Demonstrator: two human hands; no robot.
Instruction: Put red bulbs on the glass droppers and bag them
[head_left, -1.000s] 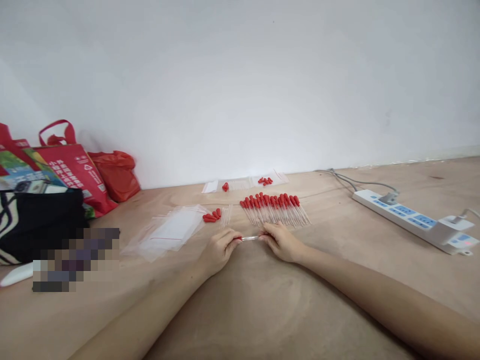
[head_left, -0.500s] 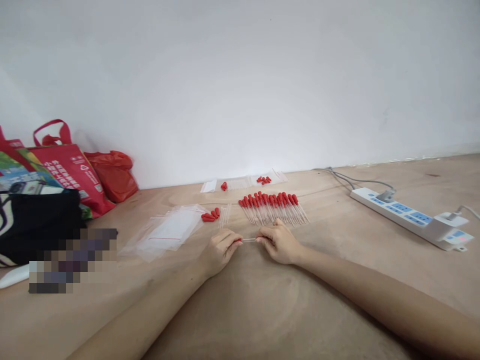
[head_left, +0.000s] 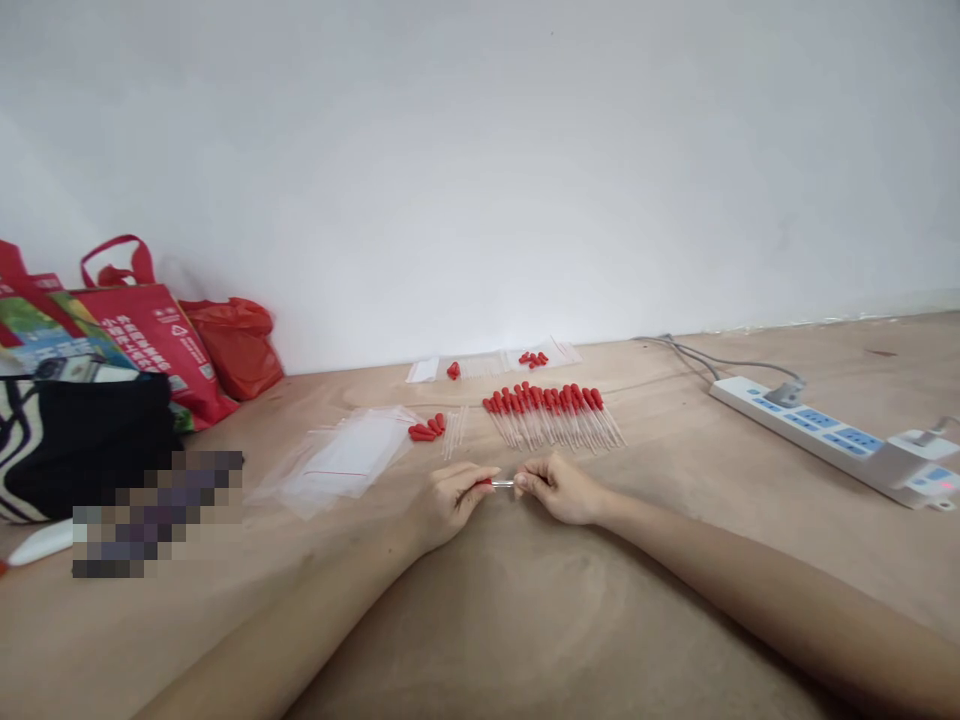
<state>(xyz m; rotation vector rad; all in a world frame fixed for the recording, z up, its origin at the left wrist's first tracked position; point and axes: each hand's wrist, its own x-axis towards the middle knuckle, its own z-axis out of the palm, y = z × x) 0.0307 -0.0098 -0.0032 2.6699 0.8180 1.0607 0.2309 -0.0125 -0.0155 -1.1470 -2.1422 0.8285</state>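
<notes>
Red bulb [head_left: 488,483] tight in left hand [head_left: 454,497], tube [head_left: 503,484] in right hand [head_left: 559,488] — gap newly narrower

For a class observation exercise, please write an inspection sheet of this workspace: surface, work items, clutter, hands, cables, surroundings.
Surface: brown tabletop with wood-like grain.
Work items: row of red-topped tubes; loose red bulbs and bare tubes left of it; plastic bags further left.
Clutter: red shopping bag and black bag, far left.
Left hand: pinching a red bulb.
Right hand: pinching a see-through tube.
Cables: grey cables reach a white power strip, right.
Surroundings: pale wall behind.
</notes>
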